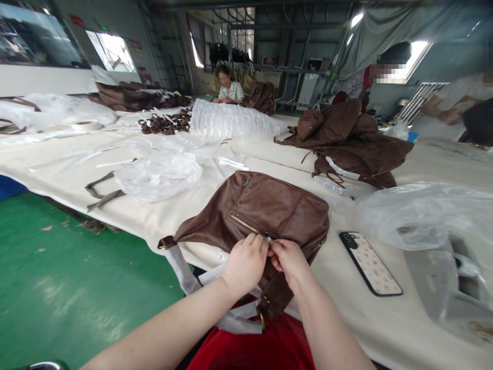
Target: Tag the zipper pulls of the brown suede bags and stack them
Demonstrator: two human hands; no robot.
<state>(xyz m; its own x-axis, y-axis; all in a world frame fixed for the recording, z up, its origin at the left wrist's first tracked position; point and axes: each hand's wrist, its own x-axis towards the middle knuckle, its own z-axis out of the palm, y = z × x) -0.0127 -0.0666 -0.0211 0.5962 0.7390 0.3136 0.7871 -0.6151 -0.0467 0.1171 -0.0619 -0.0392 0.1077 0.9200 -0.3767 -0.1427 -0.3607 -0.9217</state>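
Head view | left hand [246, 262] and right hand [287, 259] pinched zipper pull on brown bag [269, 205] | phone [370, 263] lay beside on surface [346, 308]

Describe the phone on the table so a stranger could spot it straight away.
Start at the long cream-covered table and find the brown leather bag that the left hand and right hand are working on. Just right of that bag lies the phone, flat, camera end away. It is the only small black-edged slab with a pale patterned back.

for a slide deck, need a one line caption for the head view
Both hands, left hand and right hand, pinch the zipper end of a brown leather bag on a cloth-covered table.
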